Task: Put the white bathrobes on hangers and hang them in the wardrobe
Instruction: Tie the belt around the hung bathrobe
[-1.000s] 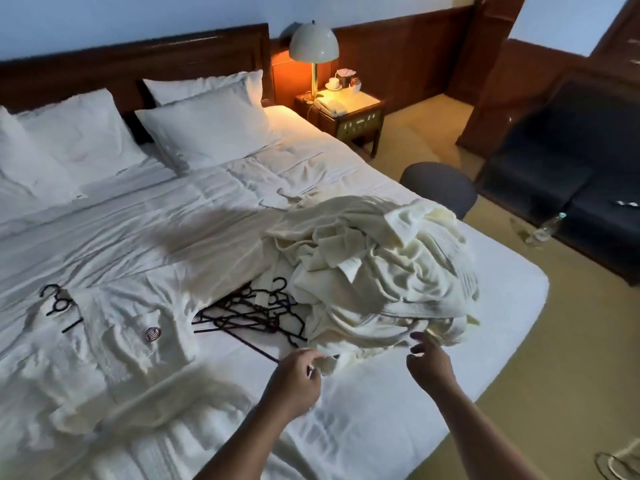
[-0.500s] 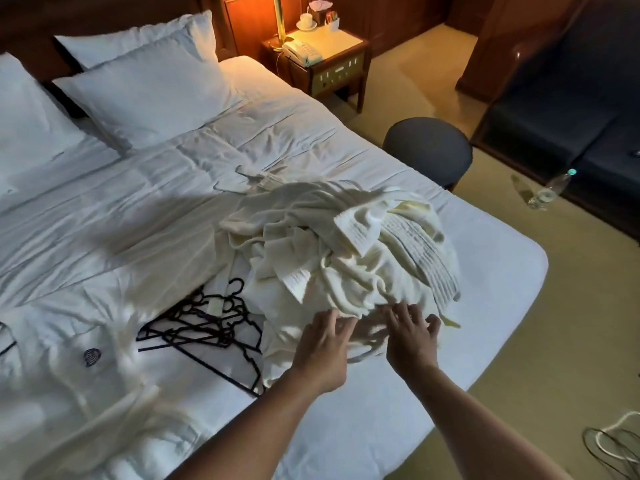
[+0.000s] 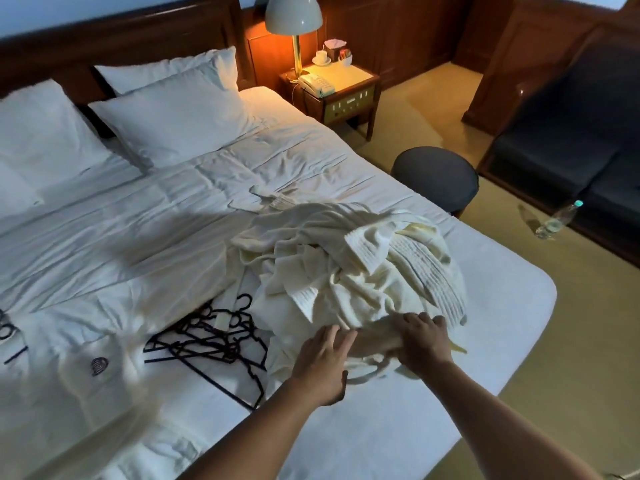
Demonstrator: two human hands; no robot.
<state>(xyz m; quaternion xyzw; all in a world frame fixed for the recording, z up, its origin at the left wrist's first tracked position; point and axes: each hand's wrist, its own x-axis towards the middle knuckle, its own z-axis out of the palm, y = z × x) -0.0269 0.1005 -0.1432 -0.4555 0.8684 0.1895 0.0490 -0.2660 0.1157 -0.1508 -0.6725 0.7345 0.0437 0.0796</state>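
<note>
Head view: a bed [image 3: 485,306] with white sheets, seen from near its foot corner.
Pile of bathrobes [image 3: 353,271]: cream-white ribbed cloth, crumpled in a heap on the bed near the right edge, with loose belts trailing out at the near side and the far side.
Left hand [image 3: 325,362]: fingers nearly straight and spread, lying flat against the near edge of the pile of bathrobes, with nothing held.
Right hand [image 3: 422,341]: just beside the left hand, with its fingers bent down over a rolled fold at the front of the pile; it seems to grip that fold, though the thumb is hidden.
Hangers [image 3: 211,341]: a tangle of thin black ones lying flat on the sheet, touching the left side of the pile, with one corner tucked under it.
Spread bathrobe [image 3: 98,367]: laid out flat at the near left of the bed, its dark round crest facing up, apart from the pile.
Black hooks [image 3: 5,329]: at the left edge of the frame, by the spread bathrobe and partly cut off.
Pillows [image 3: 173,116]: white, propped against the dark wooden headboard [image 3: 121,39].
Lamp [image 3: 293,15]: lit, beside the head of the bed, with a telephone [image 3: 315,84] and a cup [image 3: 322,57] near its foot.
Stool [image 3: 436,178]: round and dark, on the carpet just beside the bed's right edge.
Bottle [image 3: 557,220]: clear plastic, lying on the carpet near a dark sofa [image 3: 571,143].
</note>
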